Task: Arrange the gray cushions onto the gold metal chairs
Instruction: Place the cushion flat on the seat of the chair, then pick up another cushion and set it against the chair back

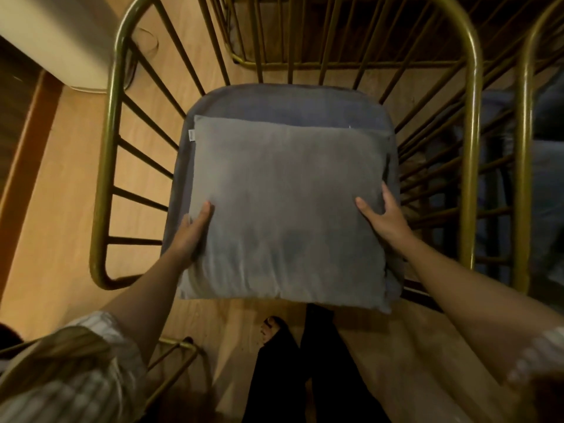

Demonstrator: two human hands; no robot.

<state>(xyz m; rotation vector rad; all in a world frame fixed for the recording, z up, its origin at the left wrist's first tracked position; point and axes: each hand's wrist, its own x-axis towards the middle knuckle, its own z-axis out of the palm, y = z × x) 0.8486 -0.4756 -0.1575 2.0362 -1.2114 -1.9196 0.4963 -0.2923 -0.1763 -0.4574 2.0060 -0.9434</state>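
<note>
Gold chair (471, 123): neighbouring frames cut off at right edge, dim. Seat pad (290, 102) mostly hidden beyond both hands. Gray cushion (283, 209) (plain, small side tag) lies on it. Left hand (190, 232) and right hand (386, 219) clasp its side edges; fingers hidden underneath.

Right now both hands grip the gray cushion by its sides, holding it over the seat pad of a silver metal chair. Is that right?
Not quite. The head view shows the chair frame is gold, not silver. The rest holds: the left hand and right hand grip the gray cushion by its sides, over the seat pad.
</note>
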